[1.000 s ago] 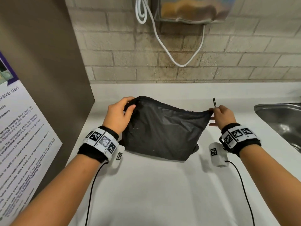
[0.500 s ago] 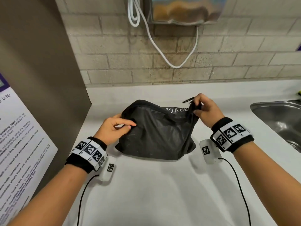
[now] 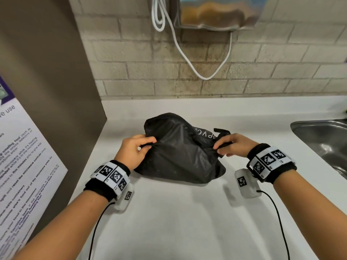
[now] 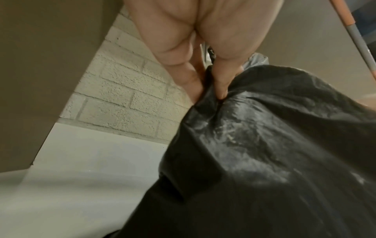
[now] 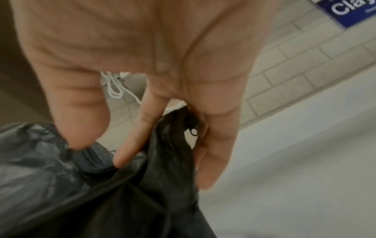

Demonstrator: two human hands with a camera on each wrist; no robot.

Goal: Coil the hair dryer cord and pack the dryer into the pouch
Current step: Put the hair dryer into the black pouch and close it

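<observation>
A black fabric pouch (image 3: 180, 154) lies bulging on the white counter (image 3: 178, 218). My left hand (image 3: 135, 149) pinches a fold of its left side, seen close in the left wrist view as fingers (image 4: 219, 87) nipping the black pouch (image 4: 264, 153). My right hand (image 3: 231, 145) grips the pouch's right end by its black pull strap (image 3: 222, 131); in the right wrist view the fingers (image 5: 138, 138) curl round bunched pouch cloth (image 5: 167, 161). The hair dryer and its cord are hidden; I cannot tell if they are inside.
A steel sink (image 3: 323, 145) is sunk into the counter at the right. A brown cabinet side (image 3: 47, 72) with a printed notice (image 3: 22, 166) bounds the left. On the brick wall hang a metal dispenser (image 3: 216, 12) and a looping white cable (image 3: 187, 53).
My right hand moved from the pouch's far right corner inward and nearer me, bunching that end. My left hand dropped from the top left corner to the pouch's left side. The pouch stands more crumpled.
</observation>
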